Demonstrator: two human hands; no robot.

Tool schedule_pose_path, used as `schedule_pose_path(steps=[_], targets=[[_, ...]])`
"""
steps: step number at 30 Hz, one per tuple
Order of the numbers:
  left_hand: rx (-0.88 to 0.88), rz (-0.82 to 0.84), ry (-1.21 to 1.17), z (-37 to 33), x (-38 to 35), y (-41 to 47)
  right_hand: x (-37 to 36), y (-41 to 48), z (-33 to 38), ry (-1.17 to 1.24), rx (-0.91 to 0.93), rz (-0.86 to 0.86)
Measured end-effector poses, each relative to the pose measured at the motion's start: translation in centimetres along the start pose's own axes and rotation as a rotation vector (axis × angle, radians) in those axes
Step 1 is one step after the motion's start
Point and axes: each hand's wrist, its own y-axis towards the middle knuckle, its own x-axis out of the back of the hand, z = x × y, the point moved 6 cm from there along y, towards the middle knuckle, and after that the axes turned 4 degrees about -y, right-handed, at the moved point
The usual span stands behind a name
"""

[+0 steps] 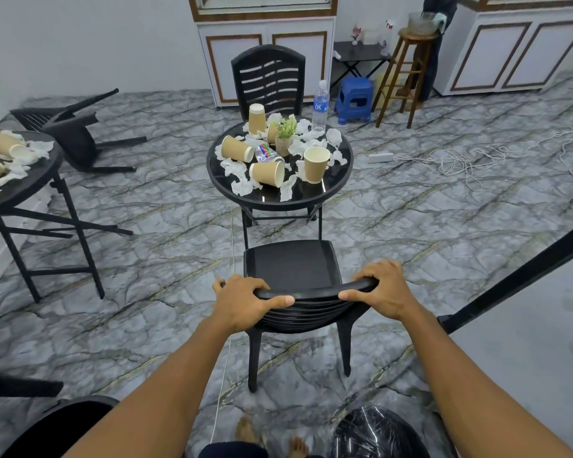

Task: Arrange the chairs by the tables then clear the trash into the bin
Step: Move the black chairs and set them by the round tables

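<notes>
Two hands on the black plastic chair (291, 263) here: left hand (245, 302) and right hand (382, 290) are both curled tight over the top rail of its backrest, thumbs on the near side. The chair stands upright on the marble-look floor, its seat facing the round glass-top table (339, 181) just ahead, near it but not tucked under. That table is a mess of paper cups (315, 164), crumpled tissues (244, 186), a water bottle (320, 105) and a little potted plant (285, 133). A second chair (268, 77) sits on its far side. Off left, a tipped-over chair (76, 133) lies beside another littered table (30, 190). The black-lined bin (374, 431) is at bottom right.
</notes>
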Motion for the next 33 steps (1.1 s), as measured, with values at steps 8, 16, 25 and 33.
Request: schedule_pose_path(steps=[8, 16, 25, 33], targets=[[-0.026, 0.138, -0.089, 0.7, 0.6, -0.7, 0.6, 0.0, 5.0, 0.200, -0.061, 0.137], [0.111, 0.006, -0.245, 8.6, 9.3, -0.6, -6.4, 7.0, 18.0, 0.135, -0.040, 0.174], [0.296, -0.025, -0.133, 19.5, 19.2, -0.4, -14.8, 11.8, 31.2, -0.016, 0.039, 0.438], [0.292, -0.018, -0.003, 22.2, 22.7, 3.9, -17.9, 16.5, 34.8, -0.191, 0.063, 0.502]])
